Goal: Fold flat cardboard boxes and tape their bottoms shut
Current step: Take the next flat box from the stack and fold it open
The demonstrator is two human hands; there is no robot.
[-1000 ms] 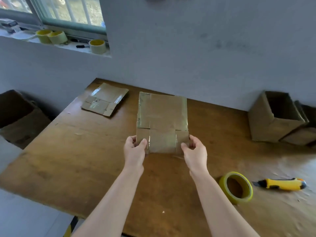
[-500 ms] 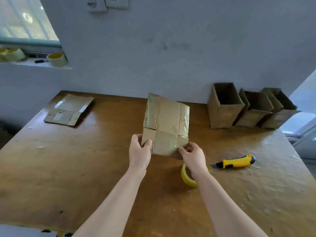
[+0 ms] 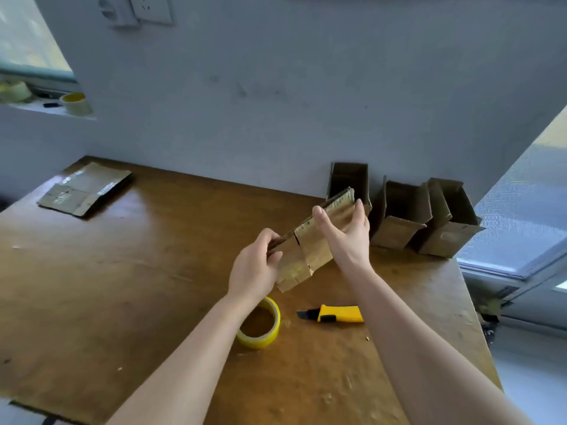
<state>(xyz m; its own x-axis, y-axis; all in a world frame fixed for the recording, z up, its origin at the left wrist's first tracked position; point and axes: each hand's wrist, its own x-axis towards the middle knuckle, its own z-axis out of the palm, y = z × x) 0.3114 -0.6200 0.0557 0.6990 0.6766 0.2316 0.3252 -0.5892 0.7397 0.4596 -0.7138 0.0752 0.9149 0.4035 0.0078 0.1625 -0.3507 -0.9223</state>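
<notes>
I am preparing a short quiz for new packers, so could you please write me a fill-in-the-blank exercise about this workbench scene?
1. Both hands hold a flattened ____ box above the table.
2. ____ opened boxes stand against the wall; the middle one is between the others.
3. The utility knife lies to the ____ of the tape roll.
4. The knife's handle is ____.

Missing words: cardboard; three; right; yellow

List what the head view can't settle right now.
- Flat box held in left hand and right hand: far face turned away; each grip partly hidden by cardboard.
- Tape roll: near side covered by the left forearm.
- Knife: blade length too small.
- Standing boxes: bottoms unseen.
</notes>
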